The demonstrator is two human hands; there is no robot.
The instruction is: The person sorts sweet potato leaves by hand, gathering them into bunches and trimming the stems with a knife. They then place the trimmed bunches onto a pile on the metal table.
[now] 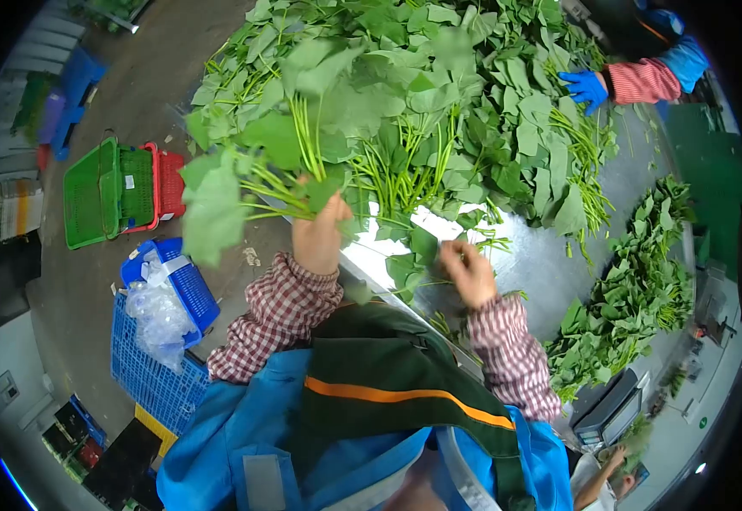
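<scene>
My left hand (pixel 320 237) is closed around a bunch of leafy green stems (pixel 304 140), raised at the near edge of the metal table (pixel 520 247). The broad leaves fan out to the left and top, some blurred. My right hand (pixel 469 271) hovers over the bare metal, fingers curled together beside a loose green leaf (pixel 424 245); whether they grip a stem is hard to see. A large heap of the same leafy greens (pixel 490 111) covers the table just beyond both hands, cut stems pointing toward me.
Across the table, another person's blue-gloved hand (pixel 588 89) rests at the heap. A row of greens (pixel 635 289) lies along the right side. On the floor at left are a green basket (pixel 90 200), a red basket (pixel 169 183), and a blue basket (pixel 194 298) with plastic bags (pixel 156 315).
</scene>
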